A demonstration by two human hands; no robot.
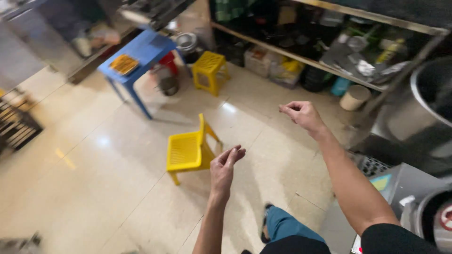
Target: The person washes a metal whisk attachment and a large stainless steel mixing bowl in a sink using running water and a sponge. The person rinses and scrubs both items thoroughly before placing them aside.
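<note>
- The left hand (225, 165) was held out over the tiled floor (94, 188), palm turned inward, fingers loosely extended and slightly curled; nothing was gripped in it.
- The right hand (301, 114) was raised farther out and to the right, its fingers curled loosely inward toward the palm; nothing could be seen held in it.
- A small yellow plastic chair (188, 149) was seen standing on the floor just beside the left hand in the view, its slatted seat facing up and its backrest on the side nearer the hands. It was not touched by either hand.
- A yellow plastic stool (210, 68) was seen farther off, upright on the floor, well apart from the chair.
- A blue table (139, 51) was placed left of the stool, with a flat orange-yellow item (124, 64) lying on its top.
- A dark metal pot (168, 85) was seen on the floor between the blue table's legs and the stool.
- A low metal shelf (301, 56) crowded with bags, bottles and packets ran along the far side; its contents were too blurred to tell apart.
- A pale round tub (354, 97) was set on the floor near the shelf's end.
- A large steel vessel (423, 108) was seen at the right edge.
- A trouser leg in blue-green cloth (287, 225) was visible below, between the two forearms.
</note>
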